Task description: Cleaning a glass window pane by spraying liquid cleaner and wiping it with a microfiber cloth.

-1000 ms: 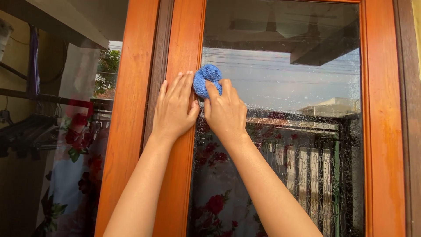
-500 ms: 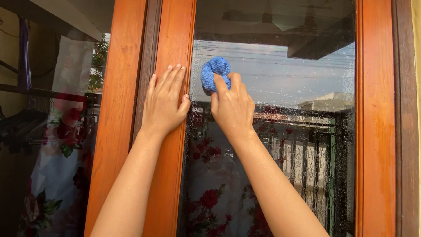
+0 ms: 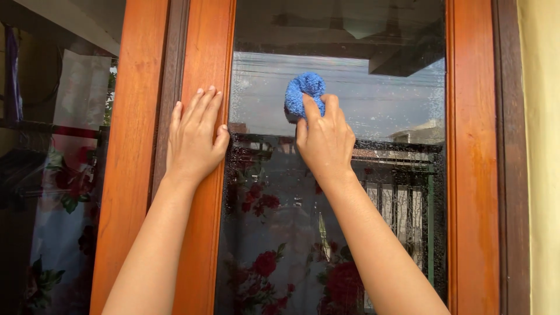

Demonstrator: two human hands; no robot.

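Observation:
My right hand [image 3: 325, 140] presses a fluffy blue cloth [image 3: 303, 93] against the wet glass pane [image 3: 379, 99] of a wooden window, in the pane's upper half. The cloth sticks out above my fingers. My left hand [image 3: 195, 135] lies flat with fingers together on the orange-brown wooden frame [image 3: 207, 52] just left of the pane, holding nothing. Droplets speckle the glass, which reflects a sky, rooftops and a flowered garment.
A second glass pane [image 3: 58, 146] at the left reflects hanging clothes and a rail. The frame's right upright [image 3: 472, 157] borders a pale yellow wall [image 3: 539, 157] at the far right.
My right hand has slid the blue cloth rightward across the glass, away from the left frame. The view has shifted right; my left hand stays on the frame.

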